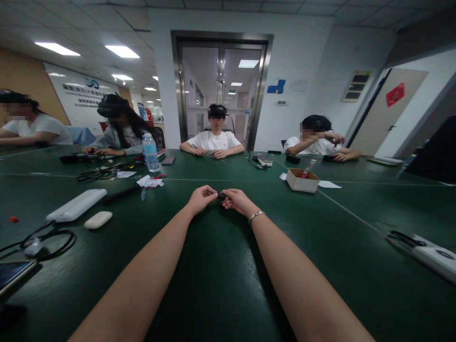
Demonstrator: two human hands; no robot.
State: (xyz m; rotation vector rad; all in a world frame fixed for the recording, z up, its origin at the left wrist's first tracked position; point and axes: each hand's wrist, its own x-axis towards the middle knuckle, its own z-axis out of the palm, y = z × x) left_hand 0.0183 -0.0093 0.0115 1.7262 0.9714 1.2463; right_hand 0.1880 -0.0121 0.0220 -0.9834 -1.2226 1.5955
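Note:
A small black object is held between both hands over the middle of the green table. My left hand pinches its left end, where a small light-coloured bit shows at the fingertips. On the other end, the fingers of my right hand are closed round it, and a silver bangle circles that wrist. The object is too small to make out further, and the fingers partly cover it.
Left: a white power strip, a white oval case, coiled black cable, a phone and a water bottle. Right: an open box and a white device. Several people sit across the table.

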